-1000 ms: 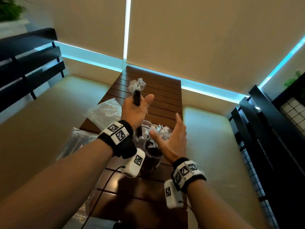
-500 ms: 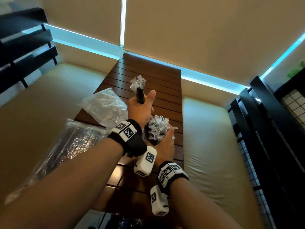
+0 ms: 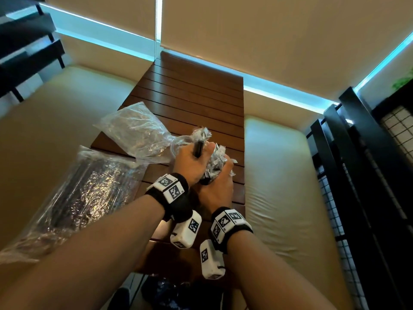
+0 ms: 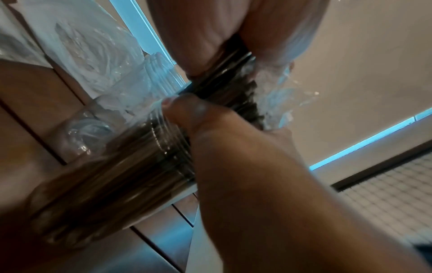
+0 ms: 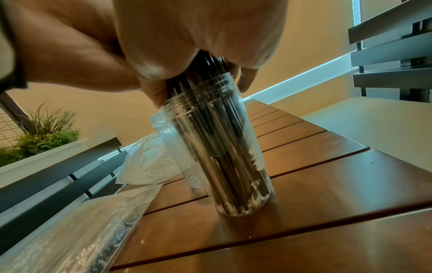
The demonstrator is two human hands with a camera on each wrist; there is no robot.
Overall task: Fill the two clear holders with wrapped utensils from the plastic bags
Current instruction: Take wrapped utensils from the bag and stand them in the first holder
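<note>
**Utensils poised over the crowded holder**

Bags first: a long crinkled clear plastic bag of dark utensils (image 3: 73, 198) lies far left on the slatted brown wooden table (image 3: 196, 90). Next, the left hand (image 3: 190, 164) grips a small upright bundle of black wrapped utensils (image 3: 199, 143), long axis vertical. Touching it on the right, the right hand (image 3: 218, 189) clasps the packed bundle rising from the nearly full clear ribbed cylindrical holder (image 5: 233, 153), directly beneath both hands. A second clear holder (image 5: 163, 127) stands just behind.

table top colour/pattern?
Reddish-brown wooden slats with dark gaps between them, on the table; clearest in the head view.

dim warm room, cyan light strips glowing; wrist views motion-blurred, edges strongly warped.
</note>
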